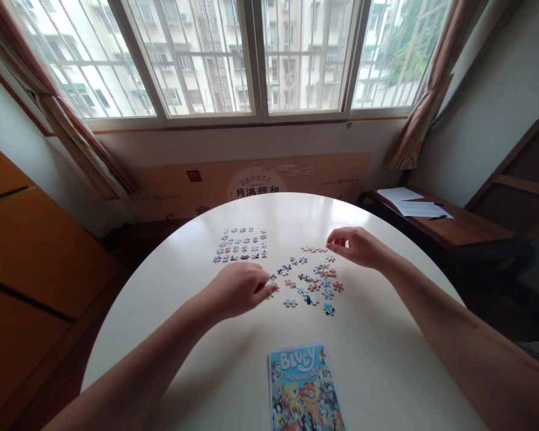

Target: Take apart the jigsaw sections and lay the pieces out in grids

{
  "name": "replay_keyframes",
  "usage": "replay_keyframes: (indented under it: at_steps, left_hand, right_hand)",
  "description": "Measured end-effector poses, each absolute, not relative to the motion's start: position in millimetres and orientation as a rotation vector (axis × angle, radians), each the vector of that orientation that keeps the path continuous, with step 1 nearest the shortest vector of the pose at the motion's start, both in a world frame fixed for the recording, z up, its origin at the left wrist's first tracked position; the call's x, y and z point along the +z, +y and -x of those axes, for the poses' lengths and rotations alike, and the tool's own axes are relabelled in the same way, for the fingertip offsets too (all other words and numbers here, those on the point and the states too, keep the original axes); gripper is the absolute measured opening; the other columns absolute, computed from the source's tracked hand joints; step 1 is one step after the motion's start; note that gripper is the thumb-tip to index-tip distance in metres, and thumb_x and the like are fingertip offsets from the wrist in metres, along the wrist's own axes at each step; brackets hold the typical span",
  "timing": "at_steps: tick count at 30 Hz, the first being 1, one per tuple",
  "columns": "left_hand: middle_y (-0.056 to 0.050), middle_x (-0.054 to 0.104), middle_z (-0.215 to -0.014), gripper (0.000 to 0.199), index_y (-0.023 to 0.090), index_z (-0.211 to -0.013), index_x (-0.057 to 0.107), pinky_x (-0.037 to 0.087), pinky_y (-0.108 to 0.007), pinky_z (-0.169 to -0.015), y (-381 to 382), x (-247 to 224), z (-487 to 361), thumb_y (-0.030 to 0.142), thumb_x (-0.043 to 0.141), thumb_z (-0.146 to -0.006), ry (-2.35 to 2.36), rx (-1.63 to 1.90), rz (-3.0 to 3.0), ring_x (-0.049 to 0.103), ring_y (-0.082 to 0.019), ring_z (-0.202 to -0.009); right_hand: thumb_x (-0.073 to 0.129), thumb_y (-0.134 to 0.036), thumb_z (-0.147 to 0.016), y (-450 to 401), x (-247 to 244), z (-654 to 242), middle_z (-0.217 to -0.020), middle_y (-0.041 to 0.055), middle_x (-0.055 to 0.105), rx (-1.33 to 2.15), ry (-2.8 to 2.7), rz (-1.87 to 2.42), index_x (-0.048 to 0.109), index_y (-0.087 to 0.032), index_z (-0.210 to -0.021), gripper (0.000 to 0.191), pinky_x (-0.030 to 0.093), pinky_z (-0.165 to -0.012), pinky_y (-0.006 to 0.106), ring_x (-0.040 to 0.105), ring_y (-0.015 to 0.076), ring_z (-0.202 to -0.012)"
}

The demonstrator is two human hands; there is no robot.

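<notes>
My left hand rests low over the table with its fingers curled and thumb bent in. Its fingertips are at the left edge of a loose pile of jigsaw pieces; whatever lies between them is hidden. My right hand is closed in a pinch, thumb and forefinger meeting on a jigsaw piece at the right end of a short row of pale jigsaw pieces. Left of the pile, more jigsaw pieces lie apart from each other in several neat rows.
A picture card lettered "Bluey" lies on the round white table near me. Beyond the table's far edge are a printed panel and barred windows. Papers and dark pens lie on a wooden bench at right.
</notes>
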State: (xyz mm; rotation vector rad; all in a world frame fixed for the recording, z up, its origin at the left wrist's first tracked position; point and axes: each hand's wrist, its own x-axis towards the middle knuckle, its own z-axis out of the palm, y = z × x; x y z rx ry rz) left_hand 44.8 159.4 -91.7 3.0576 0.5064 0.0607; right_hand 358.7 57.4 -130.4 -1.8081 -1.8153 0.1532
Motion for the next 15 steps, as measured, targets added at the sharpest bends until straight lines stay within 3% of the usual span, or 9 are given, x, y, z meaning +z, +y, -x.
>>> replay_keyframes:
  at_steps: [4,7,15]
  left_hand:
    - [-0.003,0.067,-0.086,0.023,0.018,-0.086,0.066,0.037,-0.026,-0.058,168,-105,-47,0.033,0.052,-0.095,0.748,0.293,-3.017,0.058,-0.015,-0.066]
    - [-0.003,0.07,-0.096,0.019,0.022,-0.1,0.069,0.042,-0.027,-0.062,166,-112,-49,0.029,0.053,-0.093,0.773,0.317,-2.988,0.064,-0.018,-0.074]
    - [-0.003,0.073,-0.087,0.02,0.023,-0.085,0.075,0.05,-0.028,-0.069,165,-116,-48,0.02,0.055,-0.087,0.701,0.252,-3.007,0.067,-0.019,-0.078]
  right_hand:
    - [0.058,-0.029,-0.089,63,-142,-364,-0.087,0.0054,0.071,0.052,-1.792,1.758,0.073,-0.02,-0.095,0.018,0.051,-0.069,0.031,0.065,0.0177,-0.076]
    - [0.059,-0.028,-0.089,65,-149,-367,-0.098,0.0063,0.072,0.077,-1.809,1.75,0.074,-0.021,-0.1,0.02,0.052,-0.069,0.031,0.066,0.0186,-0.081]
    - [0.057,-0.016,-0.088,74,-161,-367,-0.098,0.0051,0.073,0.052,-1.901,1.696,0.077,-0.023,-0.093,0.022,0.052,-0.086,0.036,0.068,0.0217,-0.091]
